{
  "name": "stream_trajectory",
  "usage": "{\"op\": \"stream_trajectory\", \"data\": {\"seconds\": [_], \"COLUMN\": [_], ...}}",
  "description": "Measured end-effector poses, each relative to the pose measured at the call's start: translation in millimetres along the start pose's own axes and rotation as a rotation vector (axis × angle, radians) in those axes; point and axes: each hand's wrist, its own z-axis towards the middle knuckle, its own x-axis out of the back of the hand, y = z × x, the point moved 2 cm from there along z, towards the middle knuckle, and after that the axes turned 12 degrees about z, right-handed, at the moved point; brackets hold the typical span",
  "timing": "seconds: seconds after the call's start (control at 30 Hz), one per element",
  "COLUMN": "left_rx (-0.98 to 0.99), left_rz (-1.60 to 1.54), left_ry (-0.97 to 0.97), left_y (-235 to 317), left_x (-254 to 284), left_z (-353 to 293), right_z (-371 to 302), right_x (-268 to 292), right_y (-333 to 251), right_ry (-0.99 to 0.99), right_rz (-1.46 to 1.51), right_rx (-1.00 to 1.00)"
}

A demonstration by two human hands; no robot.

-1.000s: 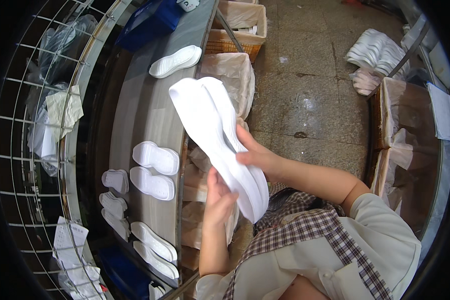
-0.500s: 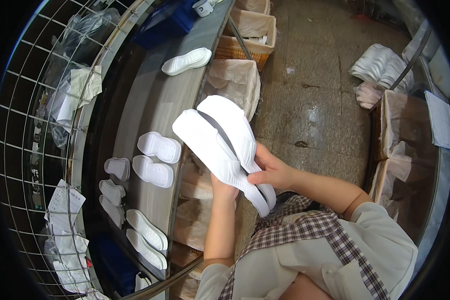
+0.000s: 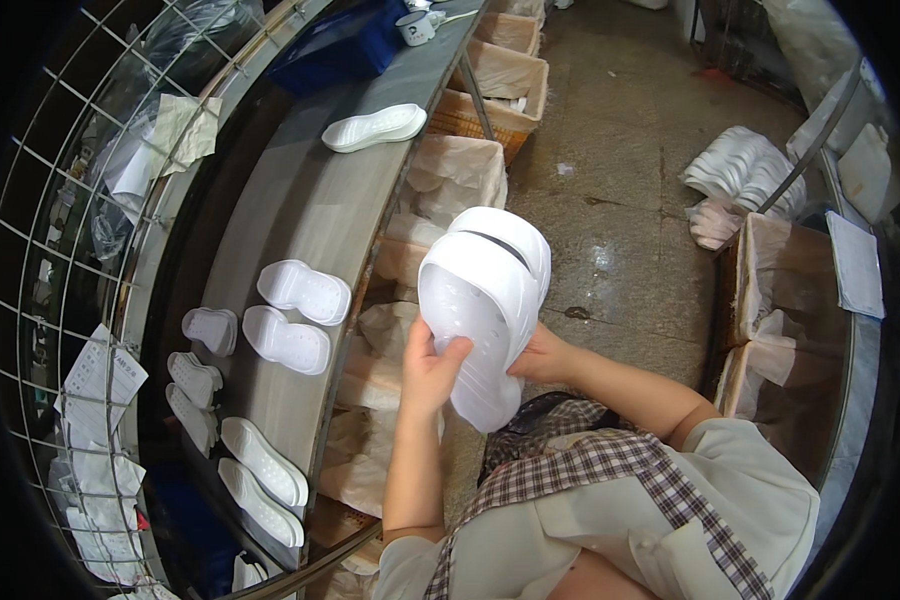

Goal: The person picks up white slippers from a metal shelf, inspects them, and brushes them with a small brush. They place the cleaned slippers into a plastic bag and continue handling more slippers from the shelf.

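While pinched between both hands (image 3: 480, 365), two smooth white moulded soles (image 3: 480, 310), perforated, oval-ended.

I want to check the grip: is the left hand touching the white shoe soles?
Touching. In the head view, the left hand has its fingers pressed onto the front face of the white shoe soles.
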Motion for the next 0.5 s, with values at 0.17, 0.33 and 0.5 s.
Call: {"op": "stream_trajectory", "data": {"seconds": [0.17,0.33,0.5], "left_rx": [-0.039,-0.069,-0.127], "left_rz": [0.074,0.129,0.26], "left_ry": [-0.015,-0.019,0.006], "left_y": [-1,-9,-6], "left_x": [-2,0,4], "left_z": [3,2,1], "right_z": [-2,0,3], "right_x": [7,8,10], "right_y": [-9,-28,-33], "right_ry": [0.027,-0.046,-0.081], "right_rz": [-0.271,-0.527,-0.525], "right_rx": [0.047,0.186,0.097]}}
